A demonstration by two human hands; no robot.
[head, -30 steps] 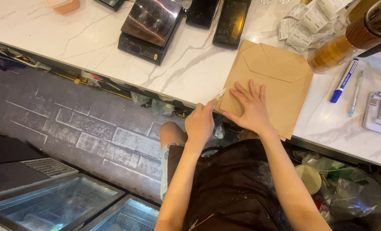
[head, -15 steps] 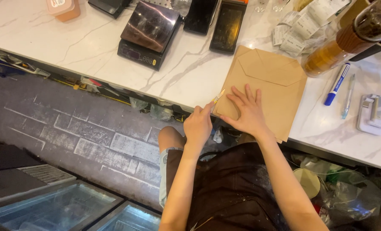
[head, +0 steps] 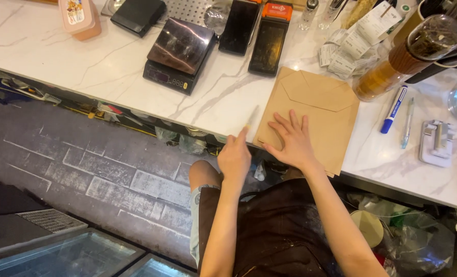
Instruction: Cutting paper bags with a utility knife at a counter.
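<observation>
A flat brown paper bag [head: 320, 102] lies on the white marble counter [head: 110, 66], its near edge hanging slightly over the counter's front. My right hand [head: 290, 139] rests flat on the bag's lower left part, fingers spread. My left hand [head: 234, 156] is at the counter's edge just left of the bag, gripping a thin pale stick-like object [head: 251, 118] that points up along the bag's left side; what it is I cannot tell.
A black digital scale [head: 179, 54] stands left of the bag. Two dark card terminals [head: 269, 43] lie behind it. Right of the bag are a tall amber jar [head: 392, 61], a blue marker [head: 394, 109], a pen [head: 407, 129], paper receipts [head: 351, 46] and a small white device [head: 437, 143].
My left hand has slid left off the bag's corner, and the thin object now shows beside the bag's left edge. The right hand stays pressed on the bag.
</observation>
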